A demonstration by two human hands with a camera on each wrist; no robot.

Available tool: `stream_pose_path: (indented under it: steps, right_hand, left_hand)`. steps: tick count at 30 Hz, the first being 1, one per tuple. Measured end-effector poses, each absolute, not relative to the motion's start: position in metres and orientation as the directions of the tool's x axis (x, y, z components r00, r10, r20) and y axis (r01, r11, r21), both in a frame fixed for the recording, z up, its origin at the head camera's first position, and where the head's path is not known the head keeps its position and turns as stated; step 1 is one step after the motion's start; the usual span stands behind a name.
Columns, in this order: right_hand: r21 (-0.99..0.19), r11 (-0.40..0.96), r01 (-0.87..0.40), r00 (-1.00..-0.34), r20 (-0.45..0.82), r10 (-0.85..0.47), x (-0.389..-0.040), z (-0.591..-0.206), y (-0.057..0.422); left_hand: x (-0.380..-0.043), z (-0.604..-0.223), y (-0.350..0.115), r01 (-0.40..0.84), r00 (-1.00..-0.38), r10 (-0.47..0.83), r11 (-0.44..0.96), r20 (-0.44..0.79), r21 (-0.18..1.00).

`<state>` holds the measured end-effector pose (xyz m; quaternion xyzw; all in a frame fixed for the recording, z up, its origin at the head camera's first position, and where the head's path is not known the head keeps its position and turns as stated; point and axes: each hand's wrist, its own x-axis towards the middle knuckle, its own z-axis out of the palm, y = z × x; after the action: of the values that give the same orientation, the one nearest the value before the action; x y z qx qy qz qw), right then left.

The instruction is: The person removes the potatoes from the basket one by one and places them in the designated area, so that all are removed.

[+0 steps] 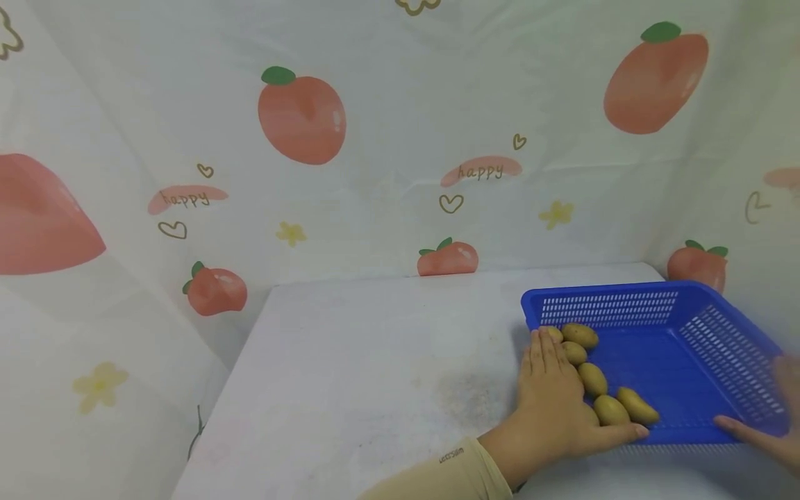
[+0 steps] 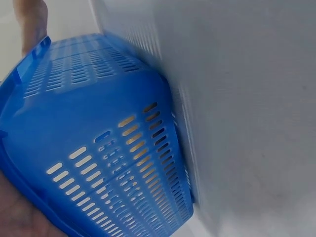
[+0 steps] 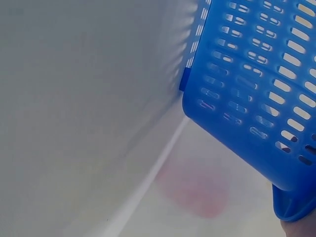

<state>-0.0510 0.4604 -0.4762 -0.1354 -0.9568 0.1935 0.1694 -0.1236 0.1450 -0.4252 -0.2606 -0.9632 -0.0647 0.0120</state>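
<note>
A blue plastic basket (image 1: pixel 662 368) with slotted walls is at the right side of the white table. Several yellow-brown, oval, potato-like pieces (image 1: pixel 592 379) lie inside along its left wall. My left hand (image 1: pixel 550 396) rests over the left rim, fingers straight and pointing away, thumb stretched along the near rim. At the basket's right side, my right hand (image 1: pixel 765 423) is blurred and partly cut off by the frame edge, thumb at the near right corner, fingers spread from it. The left wrist view shows the basket's slotted wall (image 2: pixel 123 168) close to the palm.
The white table (image 1: pixel 362 368) stretches out left of the basket, with a greyish stain on it. A white cloth (image 1: pixel 387 83) printed with red fruit, hearts and "happy" hangs behind and at the sides. A thin dark cord (image 1: pixel 196 434) shows by the table's left edge.
</note>
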Motion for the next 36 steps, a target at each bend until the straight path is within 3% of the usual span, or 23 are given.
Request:
stream_pose_path:
  steps: [6, 21, 28, 36]
  right_hand:
    - [-0.406, 0.907, 0.107, -0.91, 0.328, 0.254, -0.051, -0.475, 0.453]
    - [-0.252, 0.961, 0.115, -0.943, 0.277, 0.185, -0.058, -0.469, 0.43]
    - [-0.227, 0.972, 0.06, -0.943, 0.307, 0.13, -0.064, -0.47, 0.425]
    - [-0.168, 0.98, 0.109, -0.96, 0.237, 0.148, -0.064, -0.466, 0.411]
  left_hand:
    - [-0.122, -0.424, 0.135, 0.512, -0.859, 0.508, 0.853, 0.067, 0.103]
    - [-0.118, -0.423, 0.102, 0.533, -0.846, 0.525, 0.837, 0.096, 0.124]
    - [-0.115, -0.427, 0.089, 0.522, -0.853, 0.517, 0.84, 0.076, 0.147]
    - [-0.111, -0.425, 0.076, 0.513, -0.858, 0.505, 0.841, 0.091, 0.171]
